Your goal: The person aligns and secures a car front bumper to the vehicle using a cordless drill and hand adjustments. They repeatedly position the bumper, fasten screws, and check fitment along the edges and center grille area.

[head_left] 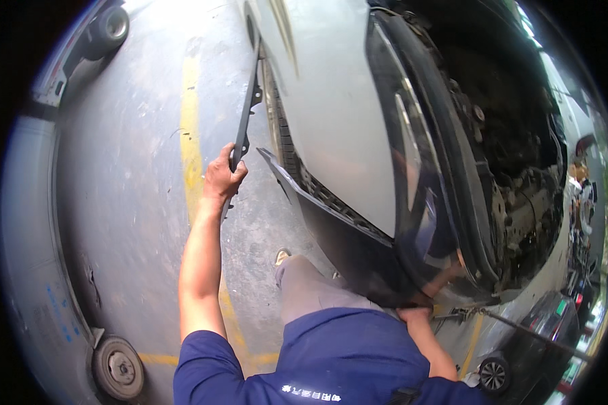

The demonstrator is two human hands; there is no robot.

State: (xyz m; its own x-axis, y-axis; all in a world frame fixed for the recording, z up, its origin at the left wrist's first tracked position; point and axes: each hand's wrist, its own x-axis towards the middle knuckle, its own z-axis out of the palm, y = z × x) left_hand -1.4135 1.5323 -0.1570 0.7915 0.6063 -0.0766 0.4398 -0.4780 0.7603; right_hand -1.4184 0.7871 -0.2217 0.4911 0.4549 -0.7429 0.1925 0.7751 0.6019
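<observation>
My left hand (224,177) is closed around a long, narrow black wheel arch trim (248,108) with small clip tabs along one edge. The strip stands out from the silver fender (331,128), and its far end reaches the wheel arch. Behind it, part of the tire (287,138) shows. My right hand (415,314) is at the lower edge of the dark front bumper (368,266); its fingers are hidden beneath. The bumper's corner sits apart from the fender, with a dark gap between them. A headlight (415,155) lies above the bumper.
The engine bay (513,155) is open at the right. A grey vehicle (30,236) with a wheel (119,368) stands along the left. Yellow lines (190,121) cross the grey floor (132,202). A dark car (540,337) is parked at the lower right.
</observation>
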